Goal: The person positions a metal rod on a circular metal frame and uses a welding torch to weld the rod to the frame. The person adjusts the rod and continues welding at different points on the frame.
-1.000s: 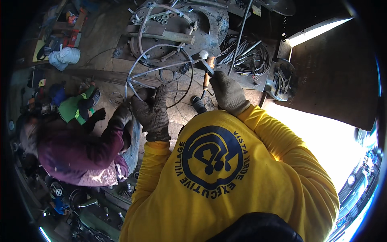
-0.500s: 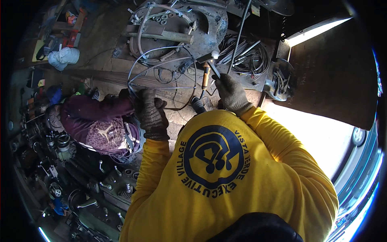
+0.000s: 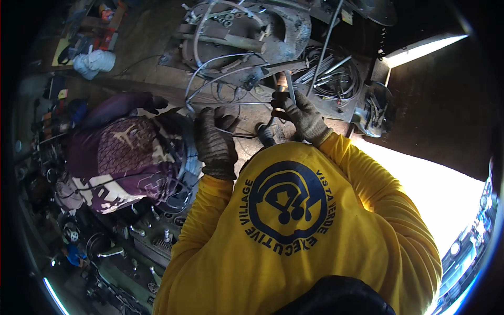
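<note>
My left hand (image 3: pixel 215 140), in a grey knit glove, is closed around a thin metal rod (image 3: pixel 192 94) bent into a loop, which extends over the work surface. My right hand (image 3: pixel 307 119), gloved alike, grips the handle of a hammer (image 3: pixel 290 85); the hammer's dark head points away from me. Just left of that handle stands a tool with an orange grip (image 3: pixel 282 83), and my right fingers are close to its lower part. Whether they touch it I cannot tell.
A person in a maroon hoodie (image 3: pixel 128 142) bends close by my left arm. Ahead lies a metal plate (image 3: pixel 296 34) with a curved frame and washers. Coiled wire and rods (image 3: pixel 336 79) lie to the right, beside a metal tray of tools (image 3: pixel 370 113). Metal parts (image 3: pixel 139 231) crowd the lower left.
The view has shifted, so the bench appears further right. The co-worker's arm has drawn back left from beside my left hand. My right hand's fingers have come closer to the orange-grip tool.
</note>
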A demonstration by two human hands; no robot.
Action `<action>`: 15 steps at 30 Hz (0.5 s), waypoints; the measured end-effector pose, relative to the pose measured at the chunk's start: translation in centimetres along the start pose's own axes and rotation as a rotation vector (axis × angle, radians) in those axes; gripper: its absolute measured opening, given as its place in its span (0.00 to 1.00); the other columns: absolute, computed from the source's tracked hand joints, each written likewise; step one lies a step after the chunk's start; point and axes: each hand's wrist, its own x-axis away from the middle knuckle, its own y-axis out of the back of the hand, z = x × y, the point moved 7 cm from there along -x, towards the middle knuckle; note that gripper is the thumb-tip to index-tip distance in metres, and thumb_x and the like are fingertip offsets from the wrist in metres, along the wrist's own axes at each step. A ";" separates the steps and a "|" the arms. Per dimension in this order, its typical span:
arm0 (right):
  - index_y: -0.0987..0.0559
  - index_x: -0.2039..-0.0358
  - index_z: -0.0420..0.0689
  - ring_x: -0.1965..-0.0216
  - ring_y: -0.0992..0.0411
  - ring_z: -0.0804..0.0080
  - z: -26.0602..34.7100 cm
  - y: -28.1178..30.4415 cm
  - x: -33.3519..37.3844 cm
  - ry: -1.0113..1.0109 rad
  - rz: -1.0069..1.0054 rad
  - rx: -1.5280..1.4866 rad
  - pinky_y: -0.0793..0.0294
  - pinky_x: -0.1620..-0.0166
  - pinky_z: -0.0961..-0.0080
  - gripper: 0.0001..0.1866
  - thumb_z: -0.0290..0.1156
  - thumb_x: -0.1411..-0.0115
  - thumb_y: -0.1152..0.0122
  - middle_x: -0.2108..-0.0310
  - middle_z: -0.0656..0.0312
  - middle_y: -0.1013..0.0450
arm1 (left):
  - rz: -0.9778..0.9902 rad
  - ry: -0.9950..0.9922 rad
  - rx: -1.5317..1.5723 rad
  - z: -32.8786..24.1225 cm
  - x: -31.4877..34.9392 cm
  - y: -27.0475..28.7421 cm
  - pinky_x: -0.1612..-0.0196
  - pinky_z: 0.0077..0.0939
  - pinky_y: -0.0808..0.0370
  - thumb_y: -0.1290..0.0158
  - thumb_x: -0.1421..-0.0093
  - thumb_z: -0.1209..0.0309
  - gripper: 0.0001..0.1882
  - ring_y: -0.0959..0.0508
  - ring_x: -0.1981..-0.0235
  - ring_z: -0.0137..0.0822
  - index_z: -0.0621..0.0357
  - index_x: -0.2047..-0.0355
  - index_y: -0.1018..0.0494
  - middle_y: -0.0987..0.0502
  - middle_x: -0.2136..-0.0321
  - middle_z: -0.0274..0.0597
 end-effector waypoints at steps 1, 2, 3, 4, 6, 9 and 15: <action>0.27 0.39 0.42 0.47 0.20 0.56 -0.5 -0.5 0.0 -0.041 0.015 -0.081 0.18 0.42 0.59 0.17 0.35 0.24 0.45 0.41 0.53 0.25 | 0.054 0.003 0.035 0.1 0.1 -0.2 0.52 0.48 0.17 0.45 0.29 0.62 0.16 0.19 0.58 0.46 0.56 0.46 0.31 0.21 0.55 0.48; 0.28 0.38 0.42 0.47 0.20 0.55 -0.5 -1.3 0.0 -0.085 0.030 -0.155 0.18 0.42 0.57 0.17 0.34 0.24 0.45 0.39 0.52 0.26 | 0.061 -0.007 0.037 -0.1 0.4 -0.4 0.52 0.47 0.17 0.46 0.29 0.63 0.16 0.19 0.58 0.47 0.56 0.46 0.31 0.21 0.55 0.48; 0.28 0.41 0.44 0.46 0.20 0.54 0.0 -2.1 0.4 -0.158 0.048 -0.147 0.17 0.42 0.51 0.14 0.29 0.25 0.44 0.40 0.51 0.27 | 0.072 -0.011 0.038 -0.3 1.0 -0.9 0.51 0.47 0.17 0.46 0.28 0.64 0.16 0.19 0.58 0.47 0.57 0.45 0.31 0.21 0.55 0.48; 0.28 0.44 0.44 0.47 0.20 0.54 -0.6 -2.1 0.2 -0.156 0.077 -0.167 0.16 0.43 0.52 0.12 0.27 0.26 0.44 0.42 0.51 0.26 | 0.083 -0.014 0.039 -0.6 1.4 -1.0 0.51 0.46 0.17 0.46 0.28 0.64 0.16 0.19 0.58 0.48 0.57 0.45 0.31 0.22 0.55 0.48; 0.28 0.48 0.45 0.47 0.20 0.55 -1.5 -2.4 -0.5 -0.150 0.135 -0.205 0.16 0.44 0.52 0.10 0.23 0.27 0.43 0.45 0.51 0.25 | 0.170 -0.073 -0.127 -1.6 1.5 -0.6 0.51 0.39 0.18 0.44 0.28 0.65 0.17 0.19 0.59 0.43 0.60 0.44 0.30 0.22 0.55 0.46; 0.28 0.52 0.47 0.51 0.19 0.57 -0.7 -2.5 -0.5 -0.203 0.060 -0.150 0.14 0.48 0.54 0.09 0.21 0.30 0.41 0.53 0.54 0.23 | 0.302 -0.261 -0.549 -4.4 2.8 -0.8 0.57 0.27 0.23 0.40 0.30 0.66 0.18 0.23 0.62 0.32 0.62 0.46 0.28 0.22 0.62 0.39; 0.28 0.54 0.48 0.56 0.18 0.60 1.0 -2.6 -0.1 -0.152 0.041 -0.144 0.13 0.53 0.59 0.09 0.21 0.31 0.41 0.58 0.58 0.23 | 0.123 -0.778 -0.935 -7.6 4.7 1.6 0.53 0.29 0.25 0.27 0.43 0.66 0.33 0.27 0.60 0.33 0.61 0.43 0.32 0.26 0.60 0.38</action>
